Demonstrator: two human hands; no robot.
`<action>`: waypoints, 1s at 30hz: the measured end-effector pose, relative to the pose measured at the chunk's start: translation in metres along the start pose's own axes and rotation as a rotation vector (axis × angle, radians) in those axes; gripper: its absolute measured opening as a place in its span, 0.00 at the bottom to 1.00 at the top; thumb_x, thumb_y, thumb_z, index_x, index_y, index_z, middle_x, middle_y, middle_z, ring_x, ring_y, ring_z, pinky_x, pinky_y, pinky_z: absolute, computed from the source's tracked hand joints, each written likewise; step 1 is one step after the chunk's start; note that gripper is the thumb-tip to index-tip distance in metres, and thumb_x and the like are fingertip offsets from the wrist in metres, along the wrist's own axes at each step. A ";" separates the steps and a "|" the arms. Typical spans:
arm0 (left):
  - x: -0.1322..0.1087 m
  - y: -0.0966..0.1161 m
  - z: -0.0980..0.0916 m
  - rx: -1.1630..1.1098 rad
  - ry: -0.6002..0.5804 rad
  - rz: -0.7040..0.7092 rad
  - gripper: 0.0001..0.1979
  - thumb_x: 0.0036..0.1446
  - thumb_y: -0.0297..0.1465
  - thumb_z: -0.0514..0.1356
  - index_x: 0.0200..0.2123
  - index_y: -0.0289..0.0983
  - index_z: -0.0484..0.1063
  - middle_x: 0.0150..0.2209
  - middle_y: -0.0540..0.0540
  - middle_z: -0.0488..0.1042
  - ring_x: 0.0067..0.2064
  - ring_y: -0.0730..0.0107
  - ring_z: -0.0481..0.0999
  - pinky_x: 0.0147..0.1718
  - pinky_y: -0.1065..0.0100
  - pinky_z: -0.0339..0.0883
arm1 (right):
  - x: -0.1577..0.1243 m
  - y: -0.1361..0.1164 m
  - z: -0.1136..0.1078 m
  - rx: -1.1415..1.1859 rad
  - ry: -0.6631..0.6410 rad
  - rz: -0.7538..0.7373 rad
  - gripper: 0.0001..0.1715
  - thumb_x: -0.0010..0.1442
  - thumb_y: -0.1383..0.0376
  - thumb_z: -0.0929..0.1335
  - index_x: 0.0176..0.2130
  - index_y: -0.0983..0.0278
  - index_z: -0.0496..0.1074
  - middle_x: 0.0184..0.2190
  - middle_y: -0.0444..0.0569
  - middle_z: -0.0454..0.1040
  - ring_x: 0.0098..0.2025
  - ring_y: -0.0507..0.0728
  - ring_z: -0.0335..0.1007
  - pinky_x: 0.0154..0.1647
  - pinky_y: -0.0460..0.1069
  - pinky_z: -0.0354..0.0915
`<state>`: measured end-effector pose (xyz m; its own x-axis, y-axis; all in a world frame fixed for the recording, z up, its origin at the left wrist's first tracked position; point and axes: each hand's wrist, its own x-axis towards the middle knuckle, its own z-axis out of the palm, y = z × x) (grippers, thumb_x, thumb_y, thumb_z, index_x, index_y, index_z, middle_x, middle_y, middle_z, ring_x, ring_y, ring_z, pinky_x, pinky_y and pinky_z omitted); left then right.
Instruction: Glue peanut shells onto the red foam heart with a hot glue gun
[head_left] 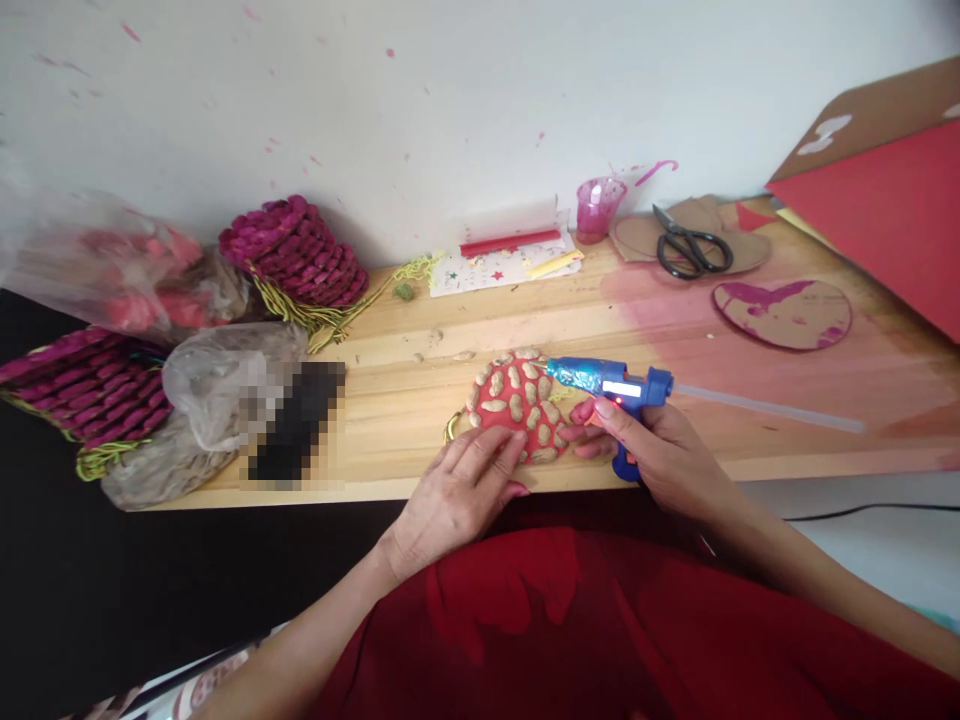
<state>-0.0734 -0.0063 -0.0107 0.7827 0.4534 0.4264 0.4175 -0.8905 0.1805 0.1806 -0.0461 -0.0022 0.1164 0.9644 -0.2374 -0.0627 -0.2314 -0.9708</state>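
Note:
A red card piece [505, 393] lies near the table's front edge, studded with several peanuts in their shells [532, 392]. At its lower left rim, my left hand [454, 485] has its fingers bent together and closed on the edge; anything small between the fingertips is hidden. My right hand [679, 465] is wrapped round the handle of a blue hot glue gun [577, 375]. The gun points left, its nozzle at the piece's upper right side. A long translucent glue stick [772, 408] juts from its back. A yellow cord shows at the piece's left.
Purple woven pieces [296, 245] with yellow-green cords and plastic bags [214, 390] fill the left. Along the wall are a pink-stained cup [600, 205], a paper strip [450, 278] and black scissors [694, 255] on cardboard. A cardboard heart [784, 315] and red board [885, 210] occupy the right.

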 end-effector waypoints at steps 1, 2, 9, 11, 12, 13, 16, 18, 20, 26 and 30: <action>0.001 0.000 0.001 0.045 0.002 0.011 0.26 0.66 0.34 0.61 0.63 0.30 0.65 0.54 0.33 0.76 0.55 0.51 0.76 0.53 0.54 0.75 | 0.000 0.001 0.000 0.000 0.013 0.009 0.24 0.60 0.44 0.71 0.41 0.61 0.78 0.37 0.52 0.85 0.34 0.60 0.82 0.37 0.54 0.78; 0.002 0.001 0.002 0.090 0.003 0.019 0.25 0.66 0.36 0.60 0.62 0.30 0.66 0.54 0.34 0.76 0.54 0.52 0.76 0.52 0.54 0.75 | 0.000 0.001 0.000 0.000 0.013 0.025 0.25 0.60 0.45 0.71 0.43 0.62 0.79 0.37 0.53 0.85 0.35 0.60 0.82 0.38 0.54 0.78; 0.001 0.000 0.008 0.189 -0.007 0.022 0.25 0.69 0.41 0.56 0.61 0.30 0.69 0.54 0.37 0.77 0.54 0.55 0.76 0.53 0.58 0.75 | 0.001 -0.001 -0.001 0.016 0.031 0.040 0.26 0.58 0.44 0.72 0.43 0.62 0.81 0.37 0.54 0.85 0.35 0.61 0.83 0.38 0.53 0.78; 0.000 0.000 0.009 0.199 -0.004 0.027 0.25 0.70 0.42 0.55 0.61 0.30 0.69 0.54 0.37 0.77 0.54 0.56 0.76 0.53 0.59 0.75 | 0.001 -0.001 -0.001 0.017 0.036 0.041 0.27 0.57 0.44 0.73 0.43 0.62 0.80 0.36 0.54 0.85 0.35 0.60 0.82 0.38 0.53 0.78; 0.000 0.000 0.009 0.206 -0.002 0.032 0.26 0.70 0.43 0.54 0.61 0.30 0.69 0.54 0.37 0.77 0.53 0.57 0.77 0.53 0.59 0.74 | 0.000 -0.001 -0.001 0.012 0.040 0.043 0.27 0.57 0.44 0.73 0.43 0.62 0.80 0.35 0.54 0.85 0.35 0.60 0.82 0.38 0.52 0.79; 0.000 0.000 0.009 0.213 -0.001 0.038 0.26 0.70 0.43 0.54 0.61 0.30 0.69 0.53 0.37 0.77 0.53 0.57 0.77 0.52 0.60 0.74 | 0.000 -0.001 -0.001 0.005 0.042 0.046 0.27 0.57 0.44 0.73 0.44 0.62 0.80 0.34 0.54 0.85 0.34 0.60 0.82 0.38 0.52 0.79; 0.001 0.000 0.009 0.233 0.004 0.044 0.28 0.70 0.45 0.52 0.60 0.29 0.69 0.52 0.38 0.78 0.52 0.57 0.76 0.51 0.60 0.74 | 0.001 0.002 -0.001 -0.002 0.046 0.042 0.27 0.57 0.44 0.73 0.43 0.63 0.80 0.35 0.55 0.85 0.35 0.60 0.83 0.38 0.52 0.79; 0.001 0.001 0.010 0.238 0.002 0.038 0.28 0.70 0.46 0.51 0.60 0.30 0.69 0.52 0.38 0.78 0.51 0.57 0.76 0.50 0.60 0.74 | 0.003 0.005 -0.001 0.006 0.049 0.028 0.26 0.57 0.44 0.73 0.42 0.63 0.80 0.37 0.55 0.84 0.38 0.61 0.83 0.37 0.52 0.79; 0.001 0.001 0.011 0.238 -0.009 0.024 0.28 0.70 0.47 0.50 0.60 0.31 0.69 0.52 0.38 0.78 0.51 0.57 0.76 0.49 0.59 0.73 | 0.004 0.008 -0.002 0.011 0.049 0.018 0.26 0.58 0.44 0.73 0.42 0.63 0.79 0.40 0.56 0.84 0.39 0.62 0.83 0.37 0.52 0.79; 0.003 0.003 0.013 0.205 -0.046 -0.045 0.27 0.69 0.48 0.51 0.59 0.34 0.69 0.51 0.41 0.77 0.49 0.56 0.74 0.48 0.58 0.72 | 0.006 0.015 -0.005 0.012 0.069 0.018 0.25 0.58 0.45 0.73 0.43 0.62 0.79 0.42 0.56 0.84 0.38 0.62 0.83 0.36 0.52 0.79; 0.004 0.005 0.012 0.166 -0.057 -0.063 0.26 0.69 0.47 0.52 0.60 0.34 0.68 0.51 0.41 0.76 0.49 0.56 0.74 0.49 0.56 0.72 | 0.005 0.013 -0.002 0.033 0.080 0.003 0.24 0.58 0.46 0.74 0.42 0.62 0.79 0.40 0.55 0.84 0.37 0.60 0.83 0.35 0.50 0.78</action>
<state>-0.0631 -0.0084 -0.0190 0.7755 0.5139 0.3667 0.5334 -0.8441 0.0548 0.1829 -0.0441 -0.0162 0.1949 0.9502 -0.2434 -0.0961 -0.2284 -0.9688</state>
